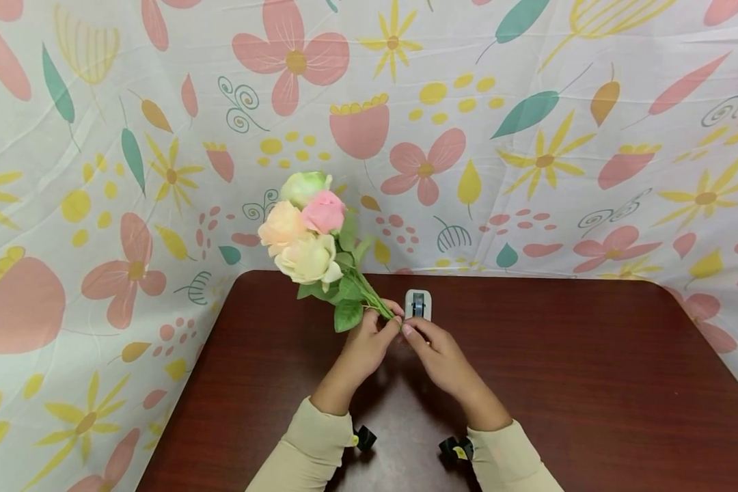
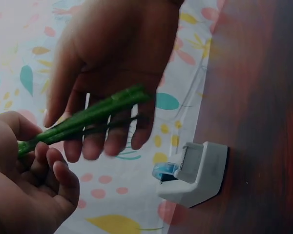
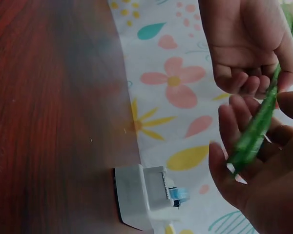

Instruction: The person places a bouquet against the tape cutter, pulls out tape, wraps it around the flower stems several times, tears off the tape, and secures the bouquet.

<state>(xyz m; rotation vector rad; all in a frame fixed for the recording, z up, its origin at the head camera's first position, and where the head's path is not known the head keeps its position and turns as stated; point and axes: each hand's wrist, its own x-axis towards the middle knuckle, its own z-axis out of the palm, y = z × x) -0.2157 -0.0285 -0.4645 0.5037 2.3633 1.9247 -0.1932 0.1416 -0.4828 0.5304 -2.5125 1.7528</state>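
A bouquet of artificial roses (image 1: 301, 256), in pale green, pink, peach and cream, leans to the upper left in the head view. My left hand (image 1: 369, 338) pinches its green stems (image 2: 83, 119) between thumb and fingers, below the leaves. Beside the stem ends is my right hand (image 1: 439, 352). In the left wrist view its fingers extend loosely behind the stems, palm toward them. The right wrist view has the stem ends (image 3: 254, 134) lying across that hand's fingers, with a glossy surface. Just beyond the hands stands a small white tape dispenser (image 1: 427, 301) with a bluish roll.
The dark reddish-brown table (image 1: 559, 369) extends to both sides of the arms. A white cloth (image 1: 504, 205) with printed flowers and leaves hangs behind it and along the left. Black wrist mounts (image 1: 364, 439) sit at the cuffs of the beige sleeves (image 1: 310, 444).
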